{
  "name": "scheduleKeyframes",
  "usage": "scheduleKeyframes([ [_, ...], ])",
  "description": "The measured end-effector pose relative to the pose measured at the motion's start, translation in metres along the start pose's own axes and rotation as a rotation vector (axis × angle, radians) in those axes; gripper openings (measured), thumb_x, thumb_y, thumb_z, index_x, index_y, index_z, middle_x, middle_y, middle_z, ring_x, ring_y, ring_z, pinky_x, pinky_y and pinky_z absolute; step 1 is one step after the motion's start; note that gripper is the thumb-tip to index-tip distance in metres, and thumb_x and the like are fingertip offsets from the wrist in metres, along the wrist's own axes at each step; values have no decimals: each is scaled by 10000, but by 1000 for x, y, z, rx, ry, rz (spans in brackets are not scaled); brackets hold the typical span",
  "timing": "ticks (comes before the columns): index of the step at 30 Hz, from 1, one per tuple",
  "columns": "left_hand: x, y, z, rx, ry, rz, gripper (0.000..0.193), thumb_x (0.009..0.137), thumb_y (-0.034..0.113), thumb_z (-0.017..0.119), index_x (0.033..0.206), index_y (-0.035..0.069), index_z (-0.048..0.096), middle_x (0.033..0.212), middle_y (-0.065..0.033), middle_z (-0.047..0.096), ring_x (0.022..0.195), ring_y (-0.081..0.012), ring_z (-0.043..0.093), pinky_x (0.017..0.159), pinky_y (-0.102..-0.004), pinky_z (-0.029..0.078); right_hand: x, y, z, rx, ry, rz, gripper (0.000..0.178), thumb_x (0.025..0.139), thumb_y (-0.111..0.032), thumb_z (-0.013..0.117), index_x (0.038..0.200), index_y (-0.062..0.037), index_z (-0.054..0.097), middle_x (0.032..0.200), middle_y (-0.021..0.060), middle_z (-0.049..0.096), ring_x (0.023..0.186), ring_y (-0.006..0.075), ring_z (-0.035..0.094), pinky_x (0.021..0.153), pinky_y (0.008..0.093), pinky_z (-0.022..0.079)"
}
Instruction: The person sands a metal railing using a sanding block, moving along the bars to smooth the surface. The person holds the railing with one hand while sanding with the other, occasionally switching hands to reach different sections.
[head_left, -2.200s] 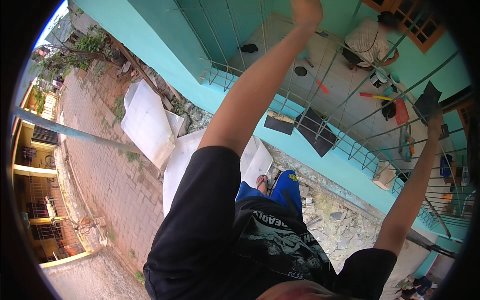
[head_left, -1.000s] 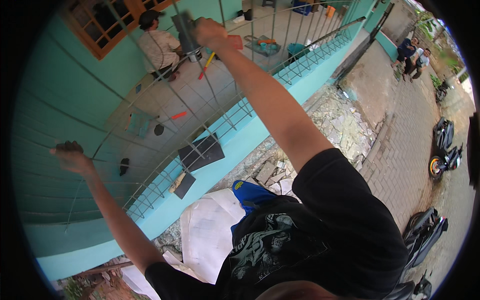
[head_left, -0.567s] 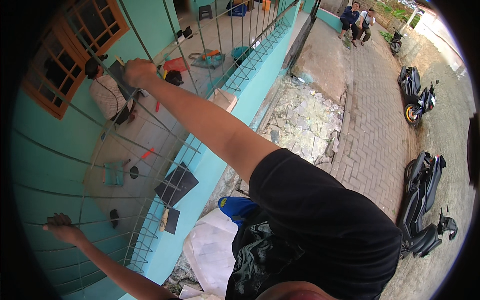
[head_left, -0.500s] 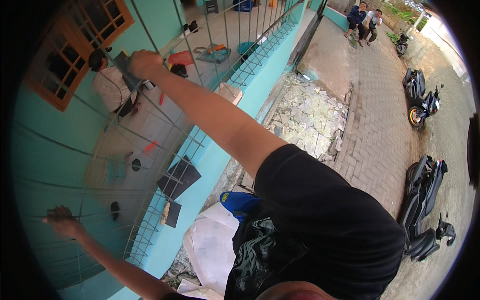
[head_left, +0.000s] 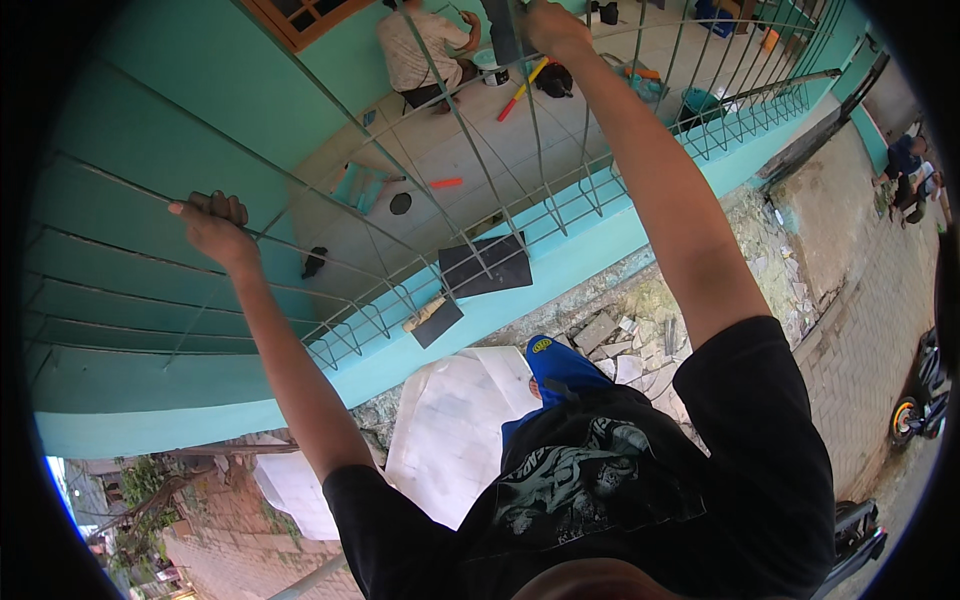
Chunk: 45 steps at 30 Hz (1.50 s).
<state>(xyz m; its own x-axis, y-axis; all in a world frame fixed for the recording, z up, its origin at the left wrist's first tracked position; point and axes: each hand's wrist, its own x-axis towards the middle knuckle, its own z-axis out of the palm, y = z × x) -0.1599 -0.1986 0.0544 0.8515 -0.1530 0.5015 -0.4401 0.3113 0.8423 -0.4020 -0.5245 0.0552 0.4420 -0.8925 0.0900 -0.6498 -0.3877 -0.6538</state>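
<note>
1. One black T-shirt (head_left: 600,480) sits right up close, two bare arms stretching from it to the metal grille (head_left: 110,176).
2. Here's the left hand (head_left: 218,235), fingers curled around a bar, their undersides dark.
3. Across to the right hand (head_left: 555,32), up at the top edge: fingers together, clamped on a dark sheet (head_left: 505,35), perhaps sandpaper, though that patch is cropped and dim.
4. On the turquoise ledge (head_left: 600,235) lie two black sheets (head_left: 487,267), the smaller touching a tan block (head_left: 424,312).
5. Down on the ground, white sheets (head_left: 450,425) lie near broken rubble (head_left: 640,350).
6. Through the bars, a red strip (head_left: 447,183) is on the tiled floor (head_left: 460,140); beyond it, a person in a light shirt (head_left: 415,55) sits low beside a bucket (head_left: 490,68).
7. Way off right, a motorbike (head_left: 915,410) stands along the paved lane (head_left: 850,370).
</note>
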Motion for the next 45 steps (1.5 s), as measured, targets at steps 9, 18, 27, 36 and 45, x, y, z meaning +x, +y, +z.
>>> scheduleKeyframes([
  [9, 3, -3, 2, -35, -7, 22, 576, 998, 605, 320, 671, 146, 201, 590, 31, 169, 512, -96, 158, 436, -267, 145, 64, 33, 37, -137, 183, -135, 470, 926, -424, 453, 1139, -61, 663, 1155, 168, 669, 1086, 351, 637, 901, 459, 502],
  [18, 0, 2, 3, -16, 32, -35, 552, 1001, 601, 315, 706, 139, 259, 625, 26, 196, 535, -104, 207, 467, -271, 175, 52, 26, 27, -114, 158, -160, 455, 945, -415, 445, 1168, -71, 642, 1198, 157, 647, 1146, 346, 597, 949, 481, 471],
  [27, -1, 4, 3, -6, 21, -20, 546, 1006, 591, 312, 707, 138, 260, 635, 22, 204, 540, -106, 231, 472, -270, 197, 34, 20, 24, -285, 584, -713, 745, 928, -252, 475, 1561, -169, 90, 1584, 257, 38, 1476, 388, 13, 1192, 513, 32],
  [36, 2, 2, 0, -39, -16, 53, 545, 1022, 549, 325, 676, 143, 214, 592, 36, 162, 506, -89, 157, 434, -264, 155, 25, 16, 23, -399, 765, -669, 781, 889, -127, 527, 1551, -231, 125, 1602, 173, 39, 1485, 328, 48, 1192, 525, 83],
  [45, 12, -12, -9, -82, -81, 38, 544, 1017, 550, 348, 670, 145, 246, 568, 41, 212, 479, -73, 184, 417, -267, 162, 13, 13, 15, -394, 732, -801, 791, 841, 8, 469, 1545, -162, 150, 1613, 125, 36, 1494, 264, 18, 1204, 506, 56],
])
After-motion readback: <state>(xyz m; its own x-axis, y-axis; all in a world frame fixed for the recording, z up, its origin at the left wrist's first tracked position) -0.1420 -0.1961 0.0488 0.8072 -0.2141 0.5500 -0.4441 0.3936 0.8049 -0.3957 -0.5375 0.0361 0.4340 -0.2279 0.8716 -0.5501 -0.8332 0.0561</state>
